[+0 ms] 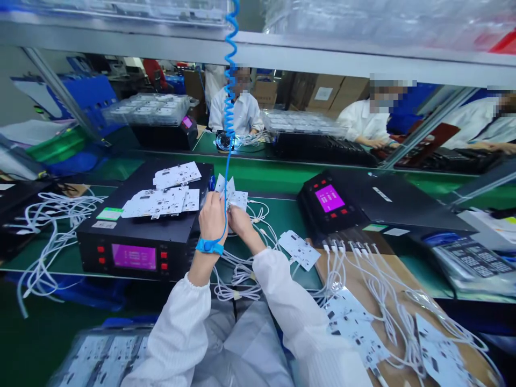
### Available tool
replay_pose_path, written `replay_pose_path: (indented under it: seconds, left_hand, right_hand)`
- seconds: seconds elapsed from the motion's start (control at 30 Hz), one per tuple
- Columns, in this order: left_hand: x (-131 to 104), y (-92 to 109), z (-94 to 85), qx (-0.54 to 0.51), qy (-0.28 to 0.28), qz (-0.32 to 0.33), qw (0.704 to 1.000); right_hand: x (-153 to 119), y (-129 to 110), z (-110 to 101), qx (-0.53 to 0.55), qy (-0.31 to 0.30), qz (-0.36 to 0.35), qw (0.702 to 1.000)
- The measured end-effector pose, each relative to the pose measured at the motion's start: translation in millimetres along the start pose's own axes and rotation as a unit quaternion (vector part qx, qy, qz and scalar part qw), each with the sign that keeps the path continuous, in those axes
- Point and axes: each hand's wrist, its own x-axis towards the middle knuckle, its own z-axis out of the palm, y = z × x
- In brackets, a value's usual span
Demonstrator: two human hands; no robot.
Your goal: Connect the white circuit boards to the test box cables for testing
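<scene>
My left hand (213, 215), with a blue wrist strap (209, 246) and its coiled blue cord (229, 107), is closed at the lower edge of some white circuit boards (237, 199). Close beside it, my right hand (239, 220) has its fingers pinched at the same boards; what exactly is between them is too small to make out. White cables (260, 212) run on the green bench to the right of the hands. More white boards (155, 202) lie on the black box (133, 231) at left.
Another black box (379, 204) with cables plugged in stands at right. White boards (355, 328) lie on cardboard (387, 285) at lower right, one board (299, 250) nearer. Tangled cables (52, 231) lie at left. A shelf (161, 45) crosses above; people sit across the bench.
</scene>
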Motion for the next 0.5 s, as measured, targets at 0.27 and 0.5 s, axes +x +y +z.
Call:
replay_pose_path:
  seconds: [0.27,0.5]
  left_hand:
    - [3.9,0.3,15.0,-0.006,0.063,-0.005,0.998]
    - [-3.2,6.5,0.9,-0.039,0.104,0.017,0.994]
  right_hand:
    - [-32.5,26.2,-27.6,0.278,0.2,0.036,0.939]
    - [-44.7,43.3,-49.3,0.402,0.231,0.015,0.886]
